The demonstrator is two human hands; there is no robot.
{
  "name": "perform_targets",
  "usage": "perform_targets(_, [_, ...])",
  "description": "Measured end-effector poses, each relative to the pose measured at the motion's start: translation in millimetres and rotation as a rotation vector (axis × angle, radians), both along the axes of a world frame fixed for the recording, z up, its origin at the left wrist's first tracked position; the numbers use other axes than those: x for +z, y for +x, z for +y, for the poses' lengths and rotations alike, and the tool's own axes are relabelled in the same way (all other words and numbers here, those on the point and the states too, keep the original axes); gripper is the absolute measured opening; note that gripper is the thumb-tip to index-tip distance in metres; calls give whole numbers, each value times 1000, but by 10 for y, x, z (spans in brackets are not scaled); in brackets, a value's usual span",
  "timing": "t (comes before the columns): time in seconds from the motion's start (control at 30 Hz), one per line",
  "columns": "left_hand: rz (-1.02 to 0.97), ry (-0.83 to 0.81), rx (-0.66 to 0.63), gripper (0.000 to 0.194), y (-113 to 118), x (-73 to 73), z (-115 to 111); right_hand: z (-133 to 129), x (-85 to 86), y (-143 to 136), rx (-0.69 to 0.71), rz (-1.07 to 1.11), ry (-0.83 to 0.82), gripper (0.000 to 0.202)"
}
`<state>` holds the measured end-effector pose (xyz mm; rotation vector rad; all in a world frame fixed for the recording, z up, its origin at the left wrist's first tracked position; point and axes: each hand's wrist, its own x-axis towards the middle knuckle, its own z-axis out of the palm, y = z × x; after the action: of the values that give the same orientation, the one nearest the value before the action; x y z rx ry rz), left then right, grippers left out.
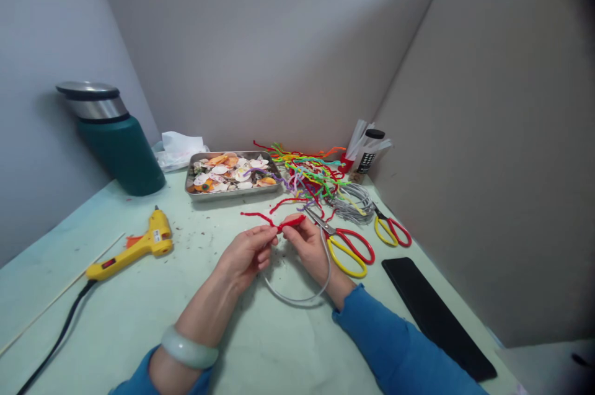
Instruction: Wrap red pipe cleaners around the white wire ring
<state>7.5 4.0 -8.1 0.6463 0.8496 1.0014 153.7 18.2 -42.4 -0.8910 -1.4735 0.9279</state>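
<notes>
My left hand point(247, 253) pinches a length of red yarn point(258, 216) between thumb and fingertips, and its loose end sticks out toward the back left. Close beside it, my right hand point(310, 247) is closed on a red-covered stretch of a thin grey wire loop point(297, 304). The loop hangs below both hands in a wide curve. Where the yarn meets the wire, my fingertips partly hide it. Large scissors point(349, 248) with red and yellow handles lie just right of my right hand.
Behind my hands sit a metal tray point(232, 195) of shells, a heap of colourful yarn point(320, 165) and a grey wire coil point(356, 204). Smaller scissors point(392, 230) and a black flat object point(437, 314) lie right. Left are a yellow glue gun point(139, 249) and a green bottle point(121, 156).
</notes>
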Motion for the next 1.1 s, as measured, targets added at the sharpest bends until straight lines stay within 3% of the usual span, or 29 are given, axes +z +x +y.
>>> perform_targets(0.17, [53, 42, 60, 25, 22, -6, -4, -24, -4, -17, -7, -1, -5, 15])
perform_targets(0.4, [317, 189, 178, 28, 79, 24, -32, -13, -10, -47, -37, 35, -62, 16])
perform_targets(0.6, [229, 163, 56, 26, 52, 29, -16, -10, 34, -39, -12, 71, -94, 15])
perform_targets(0.8, [116, 117, 26, 19, 46, 7, -22, -9, -27, -57, 11, 69, -44, 17])
perform_targets(1.0, [41, 67, 7, 14, 46, 2, -5, -81, 82, -81, -113, 19, 48, 52])
perform_targets(1.1, [42, 65, 6, 13, 42, -3, -9, -97, 108, -77, -145, -79, 99, 58])
